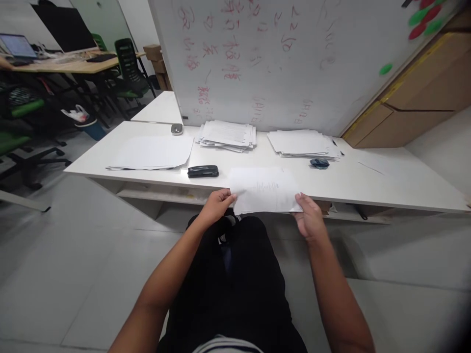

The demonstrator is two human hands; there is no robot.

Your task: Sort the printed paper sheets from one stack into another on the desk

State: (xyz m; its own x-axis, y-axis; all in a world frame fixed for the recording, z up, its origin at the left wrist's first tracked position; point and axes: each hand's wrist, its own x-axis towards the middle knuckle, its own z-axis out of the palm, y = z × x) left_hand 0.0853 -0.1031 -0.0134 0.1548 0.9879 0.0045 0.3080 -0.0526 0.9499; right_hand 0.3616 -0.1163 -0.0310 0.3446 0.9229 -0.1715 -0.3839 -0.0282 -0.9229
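Some printed paper (263,190) is stretched between my two hands at the front edge of the white table (228,179). My left hand (217,206) pinches its left edge between thumb and fingers. On the opposite edge, my right hand (309,214) grips with the thumb on top. Whether it is one sheet or several, I cannot tell. A black stapler (203,171) lies just beyond my left hand. Beyond my right hand is a small dark packet (319,163), whose kind is unclear.
Paper stacks stand at the back left (227,133) and back right (303,142), with a wider paper pile (150,152) at left. A small grey device (177,129) sits near the whiteboard (265,63). Cardboard boxes (423,93) lean at right; an open shelf (165,193) runs below the tabletop.
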